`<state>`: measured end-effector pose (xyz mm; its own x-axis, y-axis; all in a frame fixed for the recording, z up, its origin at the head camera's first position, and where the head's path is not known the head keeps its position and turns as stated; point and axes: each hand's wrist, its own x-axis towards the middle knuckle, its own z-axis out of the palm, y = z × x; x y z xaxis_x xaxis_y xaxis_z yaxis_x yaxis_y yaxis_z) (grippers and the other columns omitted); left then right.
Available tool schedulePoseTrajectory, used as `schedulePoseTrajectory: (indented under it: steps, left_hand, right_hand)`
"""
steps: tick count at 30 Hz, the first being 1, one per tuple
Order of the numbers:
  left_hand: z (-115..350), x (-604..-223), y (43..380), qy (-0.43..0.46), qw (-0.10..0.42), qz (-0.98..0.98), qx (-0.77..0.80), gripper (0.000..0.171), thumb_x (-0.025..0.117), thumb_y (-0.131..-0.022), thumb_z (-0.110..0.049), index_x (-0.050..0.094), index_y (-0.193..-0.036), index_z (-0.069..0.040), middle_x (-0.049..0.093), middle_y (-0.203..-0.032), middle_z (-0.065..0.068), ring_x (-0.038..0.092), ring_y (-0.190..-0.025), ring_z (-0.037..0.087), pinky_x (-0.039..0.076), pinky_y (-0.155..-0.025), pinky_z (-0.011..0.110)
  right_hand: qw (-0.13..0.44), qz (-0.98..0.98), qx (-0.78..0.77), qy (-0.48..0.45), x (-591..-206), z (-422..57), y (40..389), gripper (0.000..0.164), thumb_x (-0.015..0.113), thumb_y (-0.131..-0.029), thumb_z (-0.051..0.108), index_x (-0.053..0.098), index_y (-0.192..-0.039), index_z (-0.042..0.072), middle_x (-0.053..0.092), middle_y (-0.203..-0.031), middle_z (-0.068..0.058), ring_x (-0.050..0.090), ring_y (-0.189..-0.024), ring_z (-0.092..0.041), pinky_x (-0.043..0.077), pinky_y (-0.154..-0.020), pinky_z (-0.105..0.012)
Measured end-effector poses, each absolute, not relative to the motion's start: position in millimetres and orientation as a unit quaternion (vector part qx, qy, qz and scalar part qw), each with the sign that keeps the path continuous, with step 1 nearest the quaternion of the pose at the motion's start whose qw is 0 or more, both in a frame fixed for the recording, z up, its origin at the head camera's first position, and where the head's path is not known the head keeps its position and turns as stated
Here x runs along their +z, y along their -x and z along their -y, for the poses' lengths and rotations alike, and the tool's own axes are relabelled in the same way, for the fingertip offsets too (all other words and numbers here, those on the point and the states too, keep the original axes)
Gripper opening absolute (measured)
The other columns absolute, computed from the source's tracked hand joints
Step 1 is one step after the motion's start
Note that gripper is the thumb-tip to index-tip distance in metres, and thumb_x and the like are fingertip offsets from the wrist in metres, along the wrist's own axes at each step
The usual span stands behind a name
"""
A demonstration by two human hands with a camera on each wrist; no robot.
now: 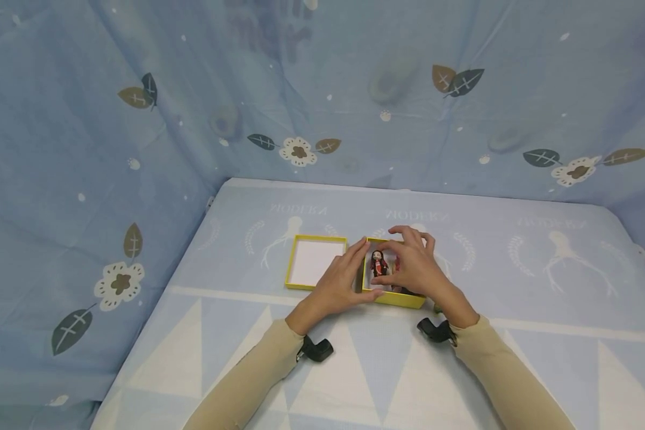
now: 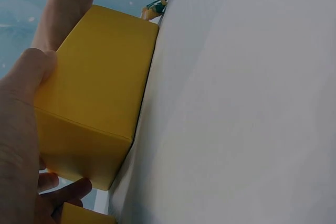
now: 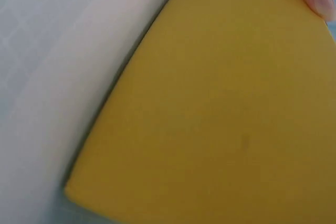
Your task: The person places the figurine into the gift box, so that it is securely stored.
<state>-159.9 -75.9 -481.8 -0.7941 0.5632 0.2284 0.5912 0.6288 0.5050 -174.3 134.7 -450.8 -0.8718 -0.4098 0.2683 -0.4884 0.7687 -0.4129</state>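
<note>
Our right hand [image 1: 415,267] has its thumb and forefinger bent about the two ends of the doll [image 1: 378,264], inside the box [image 1: 395,300]; whether they pinch it we cannot tell. Our left hand [image 1: 337,284] lays fairly straight fingers along the box's left wall, thumb at the near side. We would do well to steady that wall and handle the doll lightly, clear of the rim. We count two hands, one doll plainly seen, one red thing [image 1: 398,263] mostly hidden beside it, one box, one lid [image 1: 300,286] just left, and one toy [image 2: 155,9] by the box's right end.
</note>
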Motion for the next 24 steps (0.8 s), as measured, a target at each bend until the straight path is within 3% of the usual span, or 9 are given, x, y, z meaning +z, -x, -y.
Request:
schedulePoseTrajectory:
  steps: [11,24]
  left_hand:
    - [76,-482,160,0.319,0.024,0.902,-0.29,0.099,0.069,-0.083,-0.055,0.02,-0.157,-0.012,0.021,-0.163,0.005,0.032,-0.145,0.022,0.037,-0.107,0.048]
    - [75,-483,160,0.324,0.034,0.9,-0.289,0.099,0.07,-0.083,-0.054,0.021,-0.157,-0.01,0.023,-0.162,0.006,0.033,-0.145,0.021,0.038,-0.106,0.045]
  right_hand:
    - [0.065,0.952,0.191,-0.229,-450,-124,175,0.073,0.088,-0.056,0.06,0.072,-0.115,0.022,0.046,-0.141,-0.017,0.036,-0.133,-0.034,0.015,-0.104,-0.063]
    - [0.058,0.961,0.17,-0.211,-453,-122,175,0.071,0.09,-0.056,0.057,0.072,-0.115,0.023,0.046,-0.139,-0.019,0.035,-0.134,-0.035,0.01,-0.109,-0.064]
